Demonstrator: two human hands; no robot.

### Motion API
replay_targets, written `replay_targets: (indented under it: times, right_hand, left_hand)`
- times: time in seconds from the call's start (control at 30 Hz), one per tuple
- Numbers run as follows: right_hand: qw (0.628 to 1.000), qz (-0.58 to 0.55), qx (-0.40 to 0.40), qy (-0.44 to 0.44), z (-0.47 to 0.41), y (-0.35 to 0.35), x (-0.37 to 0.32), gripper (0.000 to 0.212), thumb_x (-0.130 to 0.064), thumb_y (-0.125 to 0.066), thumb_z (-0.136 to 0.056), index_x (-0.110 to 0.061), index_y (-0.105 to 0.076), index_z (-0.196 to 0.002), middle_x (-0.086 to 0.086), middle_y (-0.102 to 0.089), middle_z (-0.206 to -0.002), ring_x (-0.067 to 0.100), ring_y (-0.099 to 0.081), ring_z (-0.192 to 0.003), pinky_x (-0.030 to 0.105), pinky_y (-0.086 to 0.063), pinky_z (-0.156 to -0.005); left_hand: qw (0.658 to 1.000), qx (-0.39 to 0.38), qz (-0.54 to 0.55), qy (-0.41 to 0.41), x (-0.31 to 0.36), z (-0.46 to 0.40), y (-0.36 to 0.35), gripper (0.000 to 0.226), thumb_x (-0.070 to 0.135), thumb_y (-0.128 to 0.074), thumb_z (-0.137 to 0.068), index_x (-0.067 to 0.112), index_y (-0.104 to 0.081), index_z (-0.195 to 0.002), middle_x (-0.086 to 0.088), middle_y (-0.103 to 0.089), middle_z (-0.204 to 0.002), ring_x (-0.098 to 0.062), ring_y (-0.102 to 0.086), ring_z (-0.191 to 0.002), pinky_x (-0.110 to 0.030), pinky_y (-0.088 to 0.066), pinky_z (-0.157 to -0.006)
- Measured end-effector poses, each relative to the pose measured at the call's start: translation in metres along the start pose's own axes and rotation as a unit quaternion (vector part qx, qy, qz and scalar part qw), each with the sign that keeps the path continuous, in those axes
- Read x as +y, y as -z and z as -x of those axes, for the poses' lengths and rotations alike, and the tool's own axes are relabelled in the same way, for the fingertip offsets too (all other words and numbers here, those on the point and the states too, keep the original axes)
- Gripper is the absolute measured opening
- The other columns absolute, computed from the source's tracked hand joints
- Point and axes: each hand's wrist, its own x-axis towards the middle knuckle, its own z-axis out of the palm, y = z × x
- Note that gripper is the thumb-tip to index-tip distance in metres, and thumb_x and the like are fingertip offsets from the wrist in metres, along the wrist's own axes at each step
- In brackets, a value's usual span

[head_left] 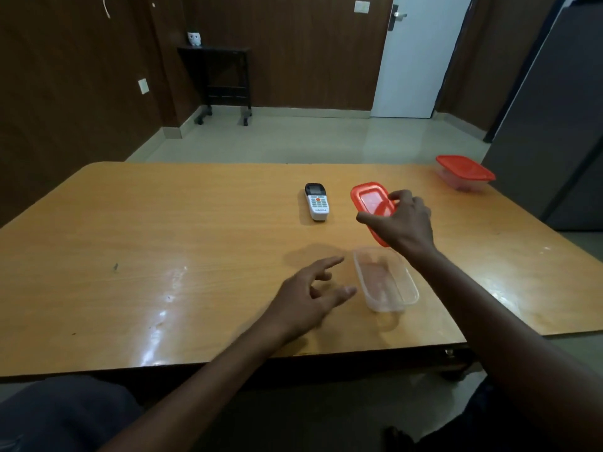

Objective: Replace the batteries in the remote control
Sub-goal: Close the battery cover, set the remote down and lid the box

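Observation:
A white remote control [316,201] with a dark screen end lies face up near the middle of the wooden table [163,239]. To its right, my right hand [403,220] grips a red plastic lid [370,200] and holds it tilted above the table. Just below it sits an open, clear plastic container [386,282]; I cannot make out what is in it. My left hand [313,295] hovers beside the container's left wall with fingers spread and relaxed, holding nothing. No batteries are visible.
A second clear container with a red lid [465,172] stands at the table's far right corner. A grey cabinet [554,125] rises right of the table. Beyond the far edge are tiled floor, a dark wheeled stand [225,79] and a white door.

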Motion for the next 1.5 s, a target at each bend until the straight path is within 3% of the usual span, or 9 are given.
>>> replay_targets:
  times: [0.13, 0.33, 0.5, 0.67, 0.77, 0.97, 1.1, 1.23, 1.5]
  right_hand:
    - [0.994, -0.029, -0.060, -0.081, 0.009, 0.004, -0.004, 0.109, -0.081, -0.062, -0.051, -0.018, -0.043, -0.138, 0.012, -0.050, -0.133, 0.035, -0.051, -0.120, 0.052, -0.057, -0.086]
    - [0.978, -0.125, -0.109, -0.129, 0.023, 0.005, -0.011, 0.087, -0.060, -0.074, -0.075, -0.017, -0.041, -0.143, 0.014, -0.050, -0.135, 0.034, -0.058, -0.110, 0.044, -0.062, -0.077]
    - [0.955, -0.233, -0.133, -0.125, 0.032, 0.004, -0.027, 0.076, -0.054, -0.071, -0.082, -0.022, -0.041, -0.144, 0.011, -0.048, -0.139, 0.028, -0.053, -0.106, 0.047, -0.060, -0.088]
    - [0.937, -0.309, -0.157, -0.039, 0.059, -0.008, -0.042, 0.051, -0.048, -0.054, -0.096, -0.019, -0.049, -0.137, 0.007, -0.053, -0.136, 0.023, -0.057, -0.108, 0.042, -0.058, -0.086]
    - [0.927, -0.337, -0.164, 0.032, 0.079, -0.013, -0.052, 0.038, -0.048, -0.041, -0.100, -0.020, -0.053, -0.124, 0.007, -0.058, -0.125, 0.024, -0.061, -0.101, 0.036, -0.058, -0.075]
    - [0.913, -0.298, -0.171, 0.220, 0.103, -0.023, -0.063, 0.043, -0.055, -0.043, -0.082, -0.031, -0.055, -0.116, -0.013, -0.062, -0.111, 0.006, -0.062, -0.103, 0.028, -0.058, -0.072]
    - [0.891, -0.300, -0.166, 0.296, 0.105, -0.024, -0.061, 0.048, -0.049, -0.043, -0.090, -0.017, -0.059, -0.122, 0.003, -0.067, -0.112, 0.018, -0.065, -0.104, 0.032, -0.057, -0.071]
    - [0.893, -0.391, -0.088, 0.205, 0.102, -0.020, -0.063, 0.032, -0.038, -0.037, -0.100, -0.020, -0.062, -0.107, 0.004, -0.066, -0.090, 0.027, -0.067, -0.076, 0.049, -0.054, -0.055]
    - [0.874, -0.440, -0.205, -0.027, 0.103, -0.034, -0.070, 0.025, -0.024, -0.041, -0.106, -0.025, -0.051, -0.130, 0.010, -0.062, -0.110, 0.024, -0.066, -0.081, 0.030, -0.053, -0.051]
  left_hand:
    - [0.985, -0.078, -0.136, -0.069, 0.000, -0.005, -0.013, 0.066, 0.066, -0.065, -0.083, 0.061, -0.038, -0.143, 0.010, -0.042, -0.143, -0.008, -0.058, -0.095, -0.024, -0.053, -0.084]
    - [0.985, -0.011, -0.160, -0.065, -0.002, -0.012, -0.021, 0.044, 0.055, -0.080, -0.075, 0.039, -0.067, -0.115, 0.007, -0.051, -0.141, -0.008, -0.058, -0.096, -0.022, -0.054, -0.085]
    - [0.998, 0.058, 0.012, -0.021, 0.005, -0.012, -0.002, 0.036, 0.034, -0.090, -0.069, 0.031, -0.061, -0.090, 0.005, -0.041, -0.152, -0.020, -0.059, -0.119, -0.028, -0.058, -0.089]
    - [0.947, 0.065, 0.310, -0.052, -0.003, -0.008, 0.021, 0.073, 0.000, -0.078, -0.082, 0.038, -0.046, -0.136, 0.008, -0.041, -0.153, -0.020, -0.063, -0.115, -0.033, -0.062, -0.080]
    - [0.872, 0.084, 0.483, 0.007, -0.001, -0.006, 0.031, 0.058, 0.011, -0.063, -0.096, 0.029, -0.041, -0.147, -0.004, -0.057, -0.141, -0.030, -0.066, -0.116, -0.054, -0.059, -0.089]
    - [0.806, 0.104, 0.575, 0.087, -0.011, 0.004, 0.053, 0.059, 0.050, -0.061, -0.091, 0.017, -0.053, -0.139, -0.018, -0.061, -0.134, -0.040, -0.064, -0.118, -0.054, -0.058, -0.094]
    - [0.795, 0.060, 0.599, 0.069, -0.020, 0.010, 0.071, 0.058, 0.036, -0.070, -0.090, 0.014, -0.051, -0.140, -0.023, -0.063, -0.134, -0.041, -0.066, -0.117, -0.053, -0.054, -0.101]
    - [0.784, 0.052, 0.618, 0.020, -0.022, 0.011, 0.078, 0.055, 0.017, -0.076, -0.077, 0.013, -0.063, -0.131, -0.022, -0.066, -0.129, -0.035, -0.068, -0.111, -0.048, -0.055, -0.100]
    - [0.761, 0.084, 0.643, -0.031, -0.016, 0.016, 0.073, 0.050, 0.007, -0.045, -0.093, 0.021, -0.060, -0.139, -0.019, -0.067, -0.127, -0.032, -0.071, -0.106, -0.044, -0.061, -0.078]
